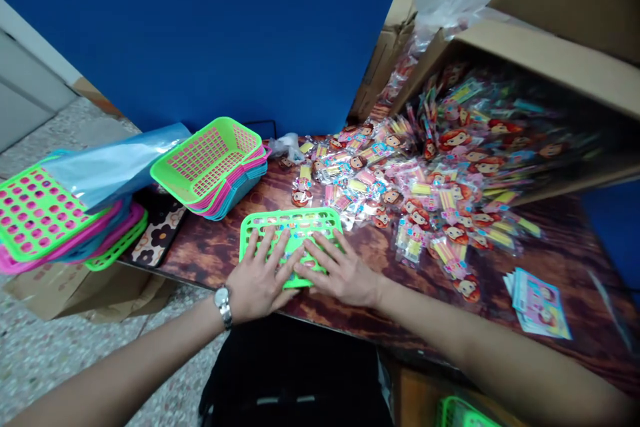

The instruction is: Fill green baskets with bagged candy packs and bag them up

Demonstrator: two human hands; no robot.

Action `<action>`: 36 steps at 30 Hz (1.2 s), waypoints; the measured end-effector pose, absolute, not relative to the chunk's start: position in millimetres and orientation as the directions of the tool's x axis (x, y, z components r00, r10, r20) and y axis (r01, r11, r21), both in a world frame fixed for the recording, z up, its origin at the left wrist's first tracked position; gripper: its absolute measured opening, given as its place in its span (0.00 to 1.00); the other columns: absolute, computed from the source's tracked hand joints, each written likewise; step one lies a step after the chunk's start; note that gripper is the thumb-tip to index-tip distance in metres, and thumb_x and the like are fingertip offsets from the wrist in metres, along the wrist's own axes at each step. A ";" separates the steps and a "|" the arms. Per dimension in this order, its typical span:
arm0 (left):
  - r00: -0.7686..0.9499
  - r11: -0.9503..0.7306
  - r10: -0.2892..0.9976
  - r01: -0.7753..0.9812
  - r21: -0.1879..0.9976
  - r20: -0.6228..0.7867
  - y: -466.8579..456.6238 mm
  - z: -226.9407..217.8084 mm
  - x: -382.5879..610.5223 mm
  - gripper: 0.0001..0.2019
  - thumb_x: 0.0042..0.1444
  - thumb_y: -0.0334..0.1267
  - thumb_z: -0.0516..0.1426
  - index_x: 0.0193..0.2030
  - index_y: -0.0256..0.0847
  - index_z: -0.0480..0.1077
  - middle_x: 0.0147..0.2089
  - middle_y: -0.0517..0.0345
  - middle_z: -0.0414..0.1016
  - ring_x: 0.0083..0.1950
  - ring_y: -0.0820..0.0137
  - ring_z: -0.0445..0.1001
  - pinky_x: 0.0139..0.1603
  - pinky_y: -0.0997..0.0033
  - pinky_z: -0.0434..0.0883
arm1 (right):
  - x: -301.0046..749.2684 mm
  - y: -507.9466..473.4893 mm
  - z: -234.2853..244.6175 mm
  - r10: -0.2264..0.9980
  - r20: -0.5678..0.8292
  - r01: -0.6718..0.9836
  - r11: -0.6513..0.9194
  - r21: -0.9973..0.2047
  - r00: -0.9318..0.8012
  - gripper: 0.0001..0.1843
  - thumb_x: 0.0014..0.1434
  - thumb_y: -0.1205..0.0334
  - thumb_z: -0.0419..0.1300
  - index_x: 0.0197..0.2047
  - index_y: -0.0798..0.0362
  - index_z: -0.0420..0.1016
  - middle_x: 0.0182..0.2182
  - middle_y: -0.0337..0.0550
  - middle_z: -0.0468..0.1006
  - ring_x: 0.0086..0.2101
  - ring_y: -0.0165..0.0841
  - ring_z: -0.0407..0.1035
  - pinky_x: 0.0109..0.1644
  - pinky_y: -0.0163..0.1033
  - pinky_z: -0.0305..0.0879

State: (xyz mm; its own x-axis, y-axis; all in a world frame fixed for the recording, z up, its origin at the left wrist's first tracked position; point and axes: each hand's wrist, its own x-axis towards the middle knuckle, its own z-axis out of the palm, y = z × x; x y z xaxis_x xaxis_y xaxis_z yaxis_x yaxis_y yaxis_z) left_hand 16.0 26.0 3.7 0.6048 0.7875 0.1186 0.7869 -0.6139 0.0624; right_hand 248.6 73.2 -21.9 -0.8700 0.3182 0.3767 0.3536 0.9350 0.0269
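Laying left hand (260,275) and right hand (347,273) flat, fingers loosely spread, over green slotted panel (295,216) at near table (207,250) edge, visibly gripping nothing, probably steadying it. With baskets (200,159) nested left, likely saving room; packets (417,203) heaped right beside open carton (550,57), probably for reach.

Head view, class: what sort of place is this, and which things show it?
Likely a packing workspace: an open carton, a heap of bagged trinkets and stacked plastic baskets.
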 end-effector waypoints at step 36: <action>0.568 -0.569 0.819 0.822 -0.008 0.088 51.4 3.0 19.0 0.34 0.57 0.55 0.51 0.66 0.41 0.50 0.69 0.39 0.43 0.67 0.39 0.38 0.60 0.35 0.42 | 242.7 99.3 -20.6 0.406 0.315 0.388 0.914 -0.119 -0.858 0.31 0.59 0.42 0.51 0.61 0.48 0.60 0.61 0.56 0.57 0.61 0.47 0.48 0.60 0.59 0.46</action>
State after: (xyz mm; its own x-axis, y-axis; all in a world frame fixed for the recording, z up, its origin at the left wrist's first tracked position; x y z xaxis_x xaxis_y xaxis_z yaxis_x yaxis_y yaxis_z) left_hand 19.0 51.4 3.0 0.5677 0.8185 0.0876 0.8221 -0.5693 -0.0081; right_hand 242.7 99.3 -20.6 -0.8579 0.4055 0.3155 0.3880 0.9139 -0.1195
